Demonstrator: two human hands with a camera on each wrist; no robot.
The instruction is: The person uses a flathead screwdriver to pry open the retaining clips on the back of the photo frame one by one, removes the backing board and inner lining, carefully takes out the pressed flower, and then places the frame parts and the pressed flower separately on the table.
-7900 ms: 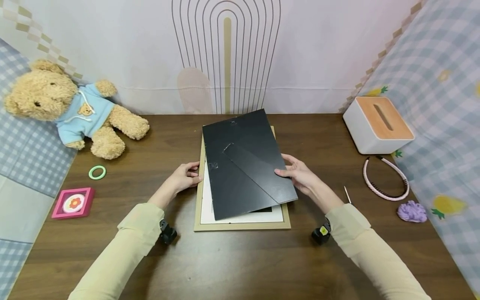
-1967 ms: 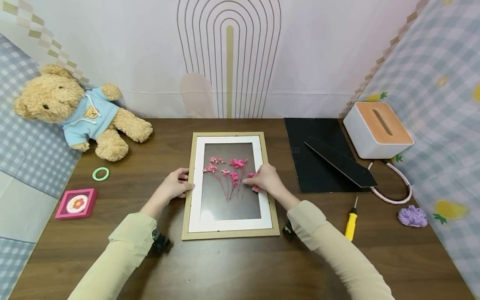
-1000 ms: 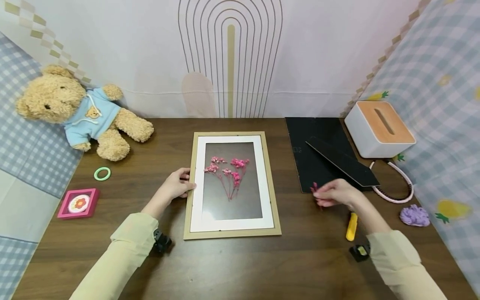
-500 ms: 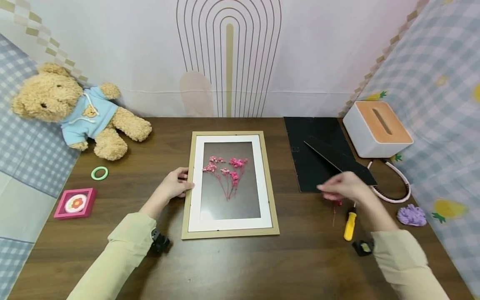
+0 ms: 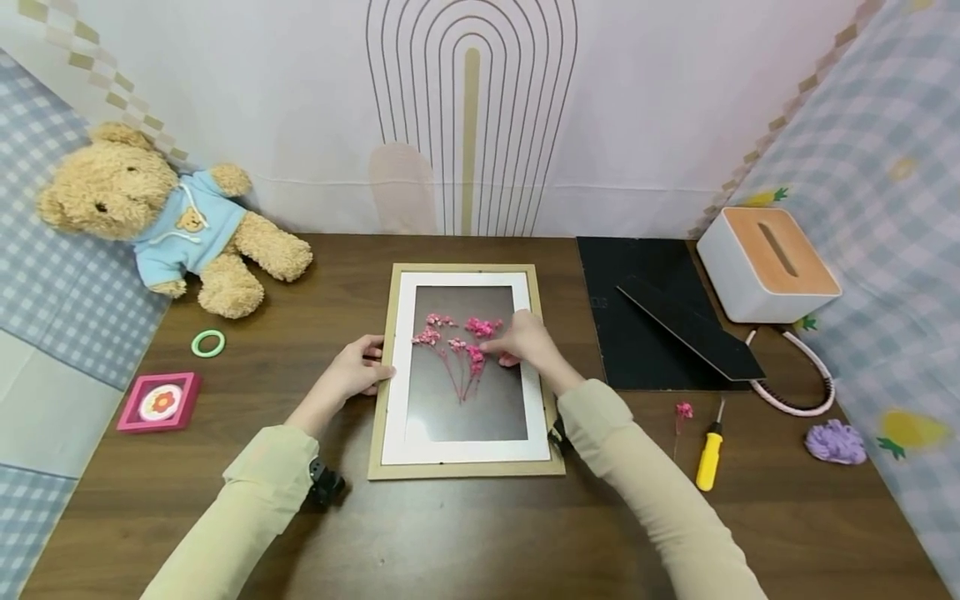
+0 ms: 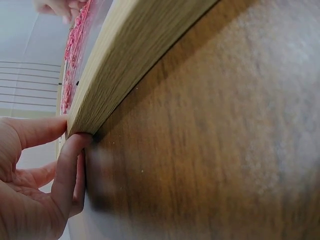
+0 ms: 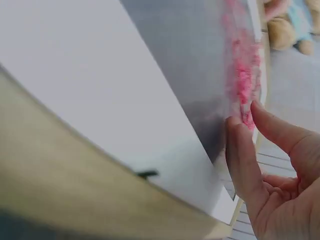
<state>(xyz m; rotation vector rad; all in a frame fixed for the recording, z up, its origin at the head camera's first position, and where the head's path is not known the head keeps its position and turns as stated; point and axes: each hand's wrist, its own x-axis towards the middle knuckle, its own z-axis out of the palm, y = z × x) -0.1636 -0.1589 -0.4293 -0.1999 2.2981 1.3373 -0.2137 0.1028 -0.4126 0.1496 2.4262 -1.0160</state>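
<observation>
The frame (image 5: 465, 469) lies toward the far edge of the worktop (image 5: 480, 542), pinched at its left side by the left hand (image 5: 351, 371); the right hand (image 5: 528, 340), thumb and forefinger slightly apart, is at the pink flowers (image 5: 476, 358) inside. Lifting flowers out seems the step, a loose sprig (image 5: 683, 410) lying toward the right edge; the next move likely calls for a light pinch.

The frame (image 5: 465, 472) looks like matt wood with open grain; its mat (image 5: 465, 454) appears to be smooth paper, and the pane (image 5: 450, 421) gives a glossy reflection. The flowers (image 5: 427, 335) look rough. The wood-grain desk (image 5: 450, 542) has a soft sheen. The screwdriver handle (image 5: 708, 461) looks smooth plastic, its shaft (image 5: 722, 410) metal. The bear (image 5: 112, 187) is curly plush, the scrunchie (image 5: 836, 442) crinkled cloth.
</observation>
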